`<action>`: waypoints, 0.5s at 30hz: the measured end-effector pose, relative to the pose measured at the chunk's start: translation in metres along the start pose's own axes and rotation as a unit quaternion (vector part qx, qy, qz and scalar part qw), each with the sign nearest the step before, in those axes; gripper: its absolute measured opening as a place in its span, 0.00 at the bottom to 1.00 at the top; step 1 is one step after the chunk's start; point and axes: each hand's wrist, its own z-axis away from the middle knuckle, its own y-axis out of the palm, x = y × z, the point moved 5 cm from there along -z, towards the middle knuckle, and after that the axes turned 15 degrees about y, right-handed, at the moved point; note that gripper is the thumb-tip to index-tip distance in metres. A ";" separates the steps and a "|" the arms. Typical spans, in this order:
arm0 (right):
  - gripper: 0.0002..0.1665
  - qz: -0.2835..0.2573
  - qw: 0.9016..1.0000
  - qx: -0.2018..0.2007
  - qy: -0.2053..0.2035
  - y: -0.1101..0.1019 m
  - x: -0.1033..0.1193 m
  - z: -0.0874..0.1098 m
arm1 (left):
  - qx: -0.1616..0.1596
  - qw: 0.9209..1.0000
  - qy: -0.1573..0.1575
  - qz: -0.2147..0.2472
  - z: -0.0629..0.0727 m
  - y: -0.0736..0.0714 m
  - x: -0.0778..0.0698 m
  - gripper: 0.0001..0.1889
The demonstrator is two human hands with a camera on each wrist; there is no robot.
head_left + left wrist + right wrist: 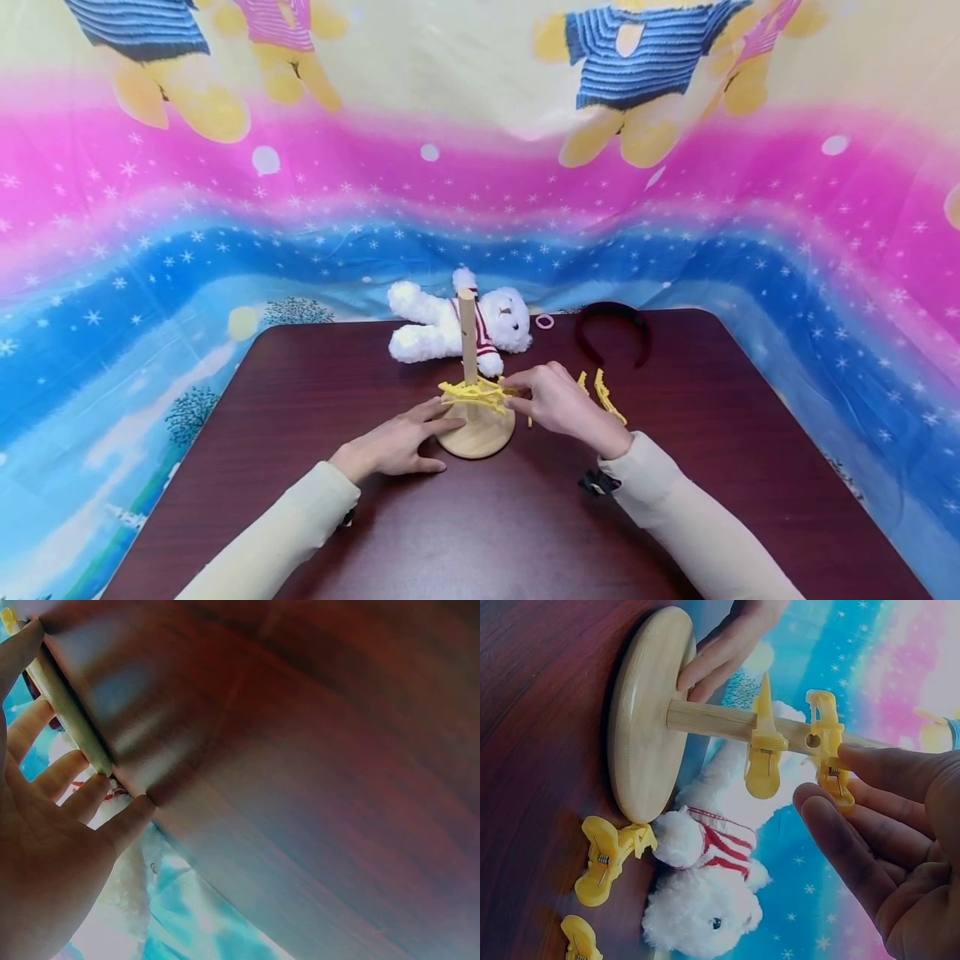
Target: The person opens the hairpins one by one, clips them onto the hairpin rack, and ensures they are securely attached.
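A wooden stand has a round base [476, 444] and an upright post [468, 333]. My left hand [390, 442] has its fingers spread, with fingertips on the base's left side; the left wrist view shows them along the rim. My right hand [558, 400] pinches a yellow spring clothespin [831, 769] at the post between thumb and finger. Lower on the post, towards the base, another yellow clothespin [763, 765] is clamped. In the head view these clothespins overlap round the post's lower part.
Loose yellow clothespins [609, 400] lie on the dark table right of the stand, partly behind my right hand. A white teddy bear [435, 333] in a striped top lies behind the post. Farther right are a small pink ring [544, 322] and a dark headband [643, 325].
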 end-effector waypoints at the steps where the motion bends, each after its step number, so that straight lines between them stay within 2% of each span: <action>1: 0.14 -0.001 1.000 0.000 0.001 0.001 0.000 0.000 | 0.000 1.000 0.001 0.000 0.000 0.000 0.000 0.38; 15: 0.16 -0.007 1.000 -0.004 0.013 0.004 0.001 -0.005 | -0.007 1.000 0.012 -0.004 0.001 -0.001 0.000 0.38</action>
